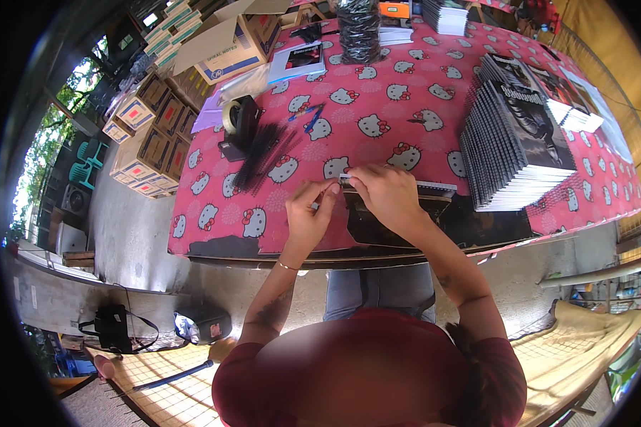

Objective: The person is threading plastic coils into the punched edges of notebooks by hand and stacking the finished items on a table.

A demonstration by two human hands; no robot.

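Note:
A notebook with a dark cover [400, 226] lies at the table's near edge, its white page edge facing away from me. My right hand [388, 196] rests over its far left part, fingers closed on that edge. Beside the notebook's far left corner, my left hand [310, 210] is closed in a pinch, thumb against fingertips. What it pinches is too small to make out. Several loose black spiral binding coils [263, 158] lie to the left, next to a black tape dispenser [241, 127]. Beyond them is a blue-handled tool [312, 118], perhaps cutters.
A tall stack of spiral notebooks [516, 142] stands at right on the pink patterned tablecloth [377, 96]. A black-wrapped cylinder [359, 32], an open carton [238, 50] and paper stacks [445, 18] are at the back. Closed cartons [149, 139] sit left of the table.

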